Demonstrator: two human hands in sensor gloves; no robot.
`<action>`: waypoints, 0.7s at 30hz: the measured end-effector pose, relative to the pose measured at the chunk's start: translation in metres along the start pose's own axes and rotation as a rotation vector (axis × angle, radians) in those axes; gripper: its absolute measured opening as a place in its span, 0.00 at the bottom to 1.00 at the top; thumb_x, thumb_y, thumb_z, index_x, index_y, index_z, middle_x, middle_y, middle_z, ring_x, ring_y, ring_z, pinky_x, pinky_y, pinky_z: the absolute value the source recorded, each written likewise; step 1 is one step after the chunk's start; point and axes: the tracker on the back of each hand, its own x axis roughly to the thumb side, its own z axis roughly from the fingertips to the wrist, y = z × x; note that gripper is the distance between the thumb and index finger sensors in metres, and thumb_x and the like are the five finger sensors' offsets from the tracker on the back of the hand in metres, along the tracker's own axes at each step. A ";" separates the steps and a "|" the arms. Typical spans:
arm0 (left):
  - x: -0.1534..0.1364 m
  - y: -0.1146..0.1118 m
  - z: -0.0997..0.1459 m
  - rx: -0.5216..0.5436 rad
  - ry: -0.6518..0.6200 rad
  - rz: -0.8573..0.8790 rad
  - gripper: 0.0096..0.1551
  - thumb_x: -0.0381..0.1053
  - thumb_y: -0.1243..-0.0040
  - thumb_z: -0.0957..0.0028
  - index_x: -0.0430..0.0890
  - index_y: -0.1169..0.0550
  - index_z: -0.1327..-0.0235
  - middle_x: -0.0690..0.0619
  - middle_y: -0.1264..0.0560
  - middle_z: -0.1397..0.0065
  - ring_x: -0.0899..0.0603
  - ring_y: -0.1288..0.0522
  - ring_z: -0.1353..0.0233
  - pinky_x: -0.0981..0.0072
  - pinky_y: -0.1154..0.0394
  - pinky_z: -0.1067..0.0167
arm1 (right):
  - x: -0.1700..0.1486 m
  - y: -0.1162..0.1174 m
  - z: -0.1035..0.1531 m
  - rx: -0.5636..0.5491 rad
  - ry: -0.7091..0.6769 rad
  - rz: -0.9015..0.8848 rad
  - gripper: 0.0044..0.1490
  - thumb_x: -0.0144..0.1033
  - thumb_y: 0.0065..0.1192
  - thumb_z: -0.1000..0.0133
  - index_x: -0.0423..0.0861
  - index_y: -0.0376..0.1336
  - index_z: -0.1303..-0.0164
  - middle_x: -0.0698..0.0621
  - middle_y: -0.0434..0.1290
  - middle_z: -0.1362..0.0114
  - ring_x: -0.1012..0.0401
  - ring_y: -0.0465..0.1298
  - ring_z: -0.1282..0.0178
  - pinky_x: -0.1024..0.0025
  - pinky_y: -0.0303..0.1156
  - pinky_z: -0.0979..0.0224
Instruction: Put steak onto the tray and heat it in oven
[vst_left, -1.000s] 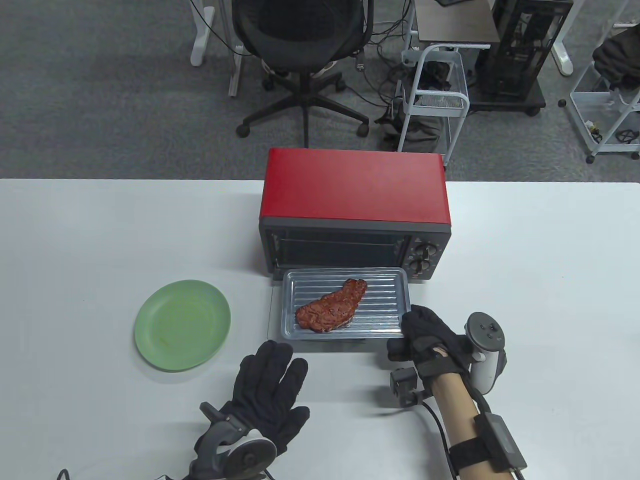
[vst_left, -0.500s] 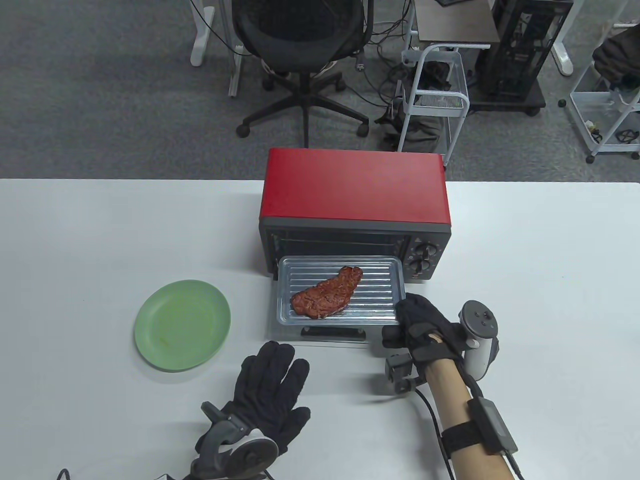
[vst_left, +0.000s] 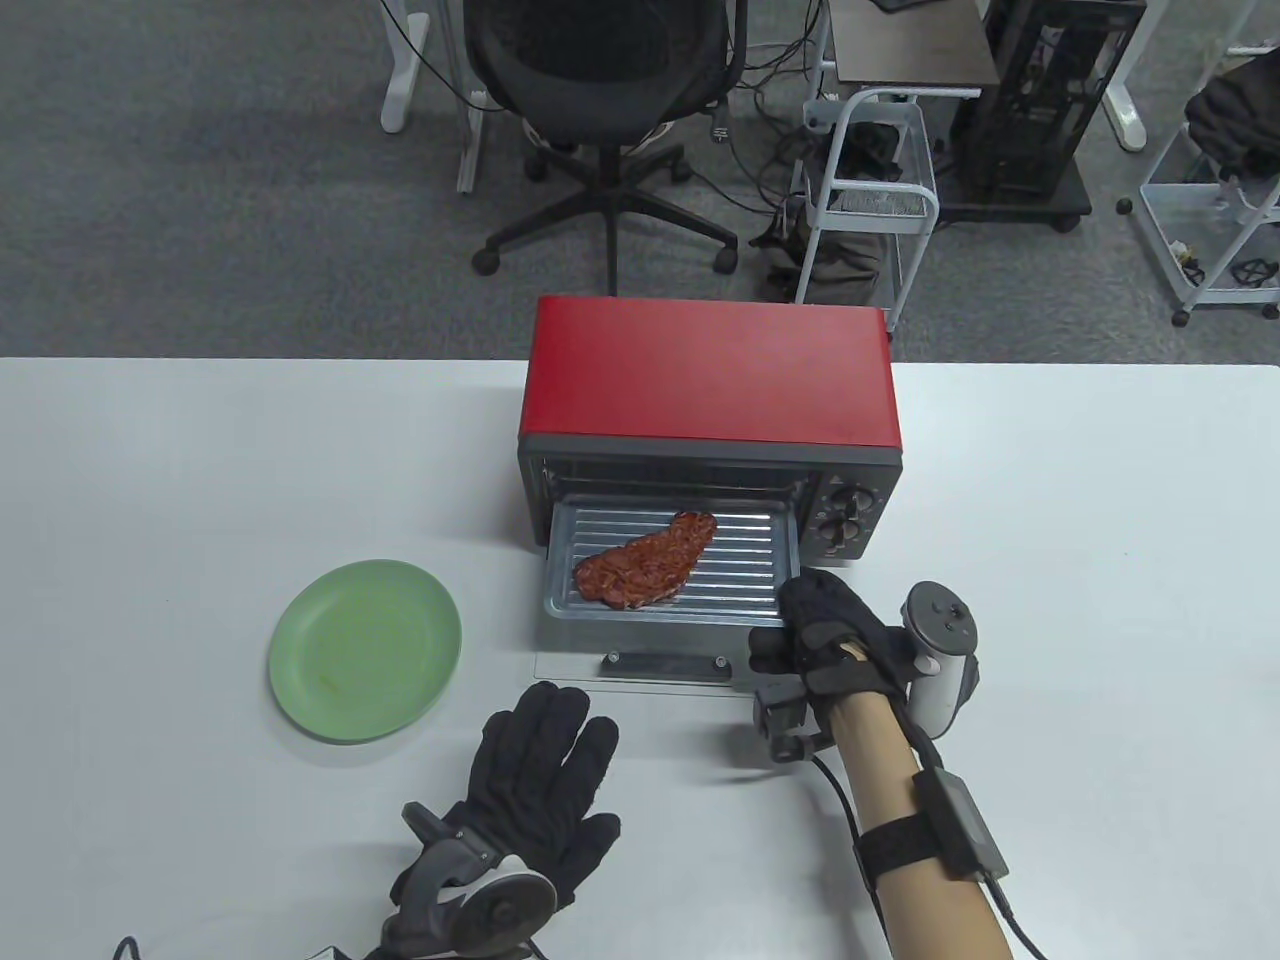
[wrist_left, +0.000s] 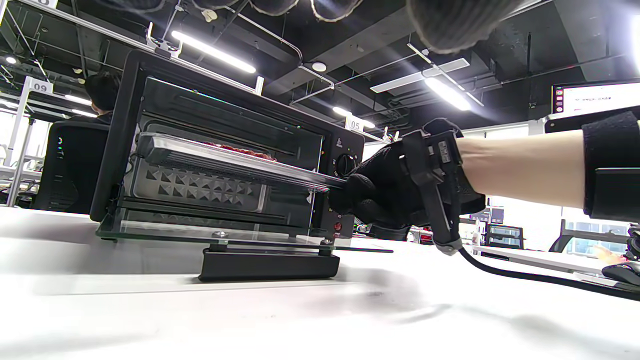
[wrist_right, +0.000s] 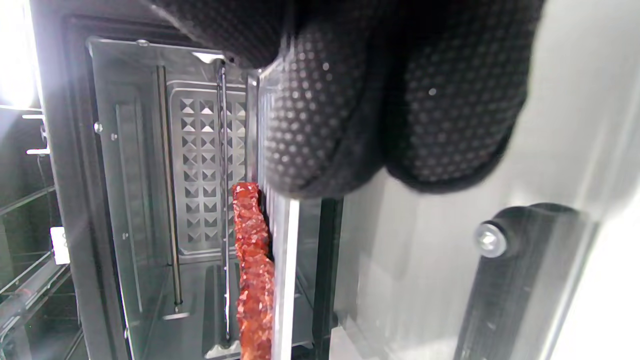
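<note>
Red-topped countertop oven with dark grey front (vst_left: 708, 415) stands mid-desk, its glass door (vst_left: 640, 672) dropped flat toward the person; it is the landmark for all places below.

Ribbed silver metal tray (vst_left: 600, 605) sits partly inside the oven mouth, its near half out over the open door. From the left wrist view the tray (wrist_left: 235, 162) is held above the door glass, near level, its far end already within the cavity.

Reddish-brown raw-looking steak (vst_left: 645, 560) lies on the tray, slanted, toward the tray's left and middle. In the right wrist view the steak (wrist_right: 252, 270) shows edge-on against the tray rim, with the perforated back wall of the oven behind it.

Right hand (vst_left: 830, 640) in black glove, just in front of the oven's knob panel: fingers (wrist_right: 320, 115) curled and pinching the tray's near right corner. Same grip shows in the left wrist view (wrist_left: 385, 192).

Left hand (vst_left: 535, 790) well in front of the oven, left of the door: palm down on the white desk (vst_left: 200, 480), fingers straight and spread, holding nothing.

Round pale green plate (vst_left: 366, 650) lies on the desk left of the oven door.
</note>
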 end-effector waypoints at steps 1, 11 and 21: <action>0.000 0.000 0.000 -0.001 0.000 0.000 0.49 0.62 0.47 0.46 0.45 0.47 0.15 0.35 0.53 0.13 0.24 0.51 0.16 0.21 0.45 0.30 | 0.000 0.000 -0.001 0.002 0.005 0.000 0.25 0.38 0.54 0.36 0.50 0.58 0.27 0.48 0.82 0.41 0.66 0.88 0.68 0.64 0.90 0.58; -0.001 -0.001 0.000 -0.008 0.001 0.002 0.49 0.62 0.47 0.46 0.45 0.48 0.15 0.35 0.53 0.13 0.24 0.51 0.16 0.21 0.45 0.30 | -0.001 0.007 -0.010 -0.004 0.019 -0.024 0.26 0.38 0.53 0.34 0.52 0.55 0.25 0.49 0.80 0.39 0.65 0.88 0.66 0.64 0.90 0.56; -0.001 -0.001 -0.001 -0.013 0.002 0.003 0.49 0.62 0.47 0.46 0.45 0.47 0.15 0.35 0.52 0.13 0.24 0.51 0.16 0.21 0.44 0.30 | -0.005 0.008 -0.020 0.023 0.050 -0.167 0.33 0.42 0.49 0.32 0.54 0.45 0.17 0.51 0.77 0.33 0.62 0.88 0.60 0.63 0.89 0.49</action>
